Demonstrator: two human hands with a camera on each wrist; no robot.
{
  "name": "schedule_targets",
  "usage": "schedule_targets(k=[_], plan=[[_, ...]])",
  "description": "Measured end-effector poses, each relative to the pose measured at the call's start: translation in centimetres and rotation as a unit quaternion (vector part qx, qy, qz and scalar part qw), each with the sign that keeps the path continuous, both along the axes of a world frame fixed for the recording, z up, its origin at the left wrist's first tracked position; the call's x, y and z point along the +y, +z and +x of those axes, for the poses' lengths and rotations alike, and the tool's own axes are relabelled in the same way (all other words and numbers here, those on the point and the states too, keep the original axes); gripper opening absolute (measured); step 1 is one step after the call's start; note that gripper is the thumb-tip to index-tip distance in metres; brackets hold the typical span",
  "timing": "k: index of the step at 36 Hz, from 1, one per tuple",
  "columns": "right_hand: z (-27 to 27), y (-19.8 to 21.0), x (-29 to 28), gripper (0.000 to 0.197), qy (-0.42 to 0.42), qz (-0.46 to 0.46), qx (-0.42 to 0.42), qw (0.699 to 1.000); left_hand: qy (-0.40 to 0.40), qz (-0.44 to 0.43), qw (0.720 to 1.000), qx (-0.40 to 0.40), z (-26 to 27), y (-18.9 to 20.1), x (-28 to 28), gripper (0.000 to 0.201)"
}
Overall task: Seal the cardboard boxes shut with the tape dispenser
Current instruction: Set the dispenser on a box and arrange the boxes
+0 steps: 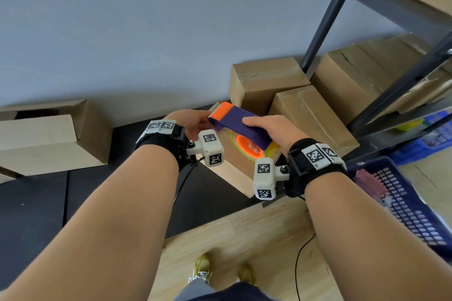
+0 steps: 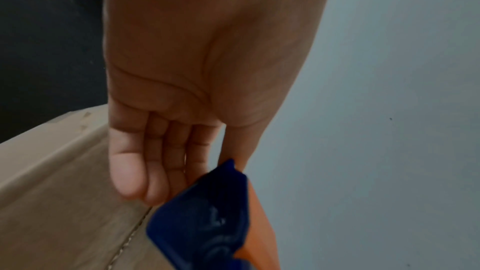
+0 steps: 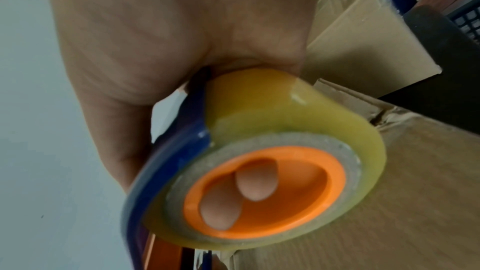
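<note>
My right hand (image 1: 267, 129) grips a purple and orange tape dispenser (image 1: 238, 121) from above. Two of its fingertips (image 3: 255, 182) poke through the orange hub of the yellowish tape roll (image 3: 272, 110). My left hand (image 1: 195, 122) pinches the dispenser's orange front end between thumb and straight fingers (image 2: 155, 167). The dispenser's blue tip (image 2: 207, 213) sits between thumb and index finger. Both hands hover over a cardboard box (image 1: 234, 166) whose top seam (image 2: 130, 239) shows in the left wrist view. Whether any tape is pulled out is not visible.
An open cardboard box (image 1: 49, 137) stands on the left by the wall. Taped boxes (image 1: 264, 83) (image 1: 313, 117) are stacked at the right beside a dark metal rack (image 1: 325, 17). A blue plastic basket (image 1: 406, 205) sits by my right forearm. A black mat (image 1: 36, 203) covers the left floor.
</note>
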State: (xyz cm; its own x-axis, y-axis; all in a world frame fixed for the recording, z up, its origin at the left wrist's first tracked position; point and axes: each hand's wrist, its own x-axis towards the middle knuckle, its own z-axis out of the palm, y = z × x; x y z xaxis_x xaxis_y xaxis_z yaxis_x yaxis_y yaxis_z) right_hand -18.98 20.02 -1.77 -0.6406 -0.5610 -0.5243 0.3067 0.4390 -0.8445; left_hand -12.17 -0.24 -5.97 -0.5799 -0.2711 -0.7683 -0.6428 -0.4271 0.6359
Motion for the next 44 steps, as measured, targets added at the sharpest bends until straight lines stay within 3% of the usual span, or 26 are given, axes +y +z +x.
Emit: schedule_targets(k=[4,7,10,13,20,24,25,27,29,30,31,33,39,44], plan=[[0.2,0.1,0.1,0.026,0.000,-0.009,-0.006,1.000,0.011,0.039,0.999,0.018,0.6,-0.5,0.0,0.019],[0.5,0.3,0.2,0.026,-0.003,-0.019,-0.012,1.000,0.053,-0.010,0.998,0.036,0.5,-1.0,0.2,0.022],[0.5,0.4,0.1,0.026,-0.006,-0.016,-0.012,1.000,0.029,-0.016,0.998,0.047,0.1,-0.9,1.0,0.025],[0.4,0.5,0.1,0.028,-0.010,-0.010,-0.008,1.000,0.051,-0.084,0.994,0.050,-0.5,-0.8,1.1,0.026],[0.3,1.1,-0.2,0.028,-0.015,-0.001,0.031,0.999,0.059,-0.158,0.981,0.092,-1.6,-0.5,0.3,0.008],[0.2,1.7,-0.7,0.026,-0.015,-0.001,0.038,0.999,0.011,-0.293,0.954,0.065,-2.1,0.4,-0.1,0.032],[0.2,1.9,-0.7,0.026,-0.013,0.000,0.042,0.999,-0.035,-0.392,0.918,0.051,-1.7,0.3,0.3,0.031],[0.1,2.1,-0.7,0.026,-0.013,-0.001,0.044,0.999,-0.082,-0.473,0.877,0.005,-1.8,0.6,0.5,0.026],[-0.1,2.1,-0.4,0.026,-0.016,0.001,0.043,0.999,-0.035,-0.422,0.906,0.022,-2.0,0.3,-0.8,0.022],[-0.2,2.1,-0.3,0.026,-0.016,0.005,0.047,0.999,0.027,-0.340,0.939,0.044,-2.5,-0.1,-1.7,0.019],[-0.2,2.0,-0.2,0.025,-0.016,0.009,0.051,0.999,0.073,-0.299,0.949,0.066,-2.6,-0.5,-2.0,0.015],[-0.3,2.0,0.0,0.025,-0.014,0.015,0.056,0.998,0.123,-0.296,0.944,0.076,-2.5,-1.2,-2.8,0.017],[-0.4,1.9,-0.1,0.025,-0.001,0.029,0.057,0.998,0.117,-0.390,0.913,0.013,-3.5,-3.9,-5.4,0.025],[-0.3,1.7,-0.2,0.027,0.012,0.042,0.036,0.998,0.124,-0.396,0.910,0.010,-3.1,-4.7,-6.6,0.027]])
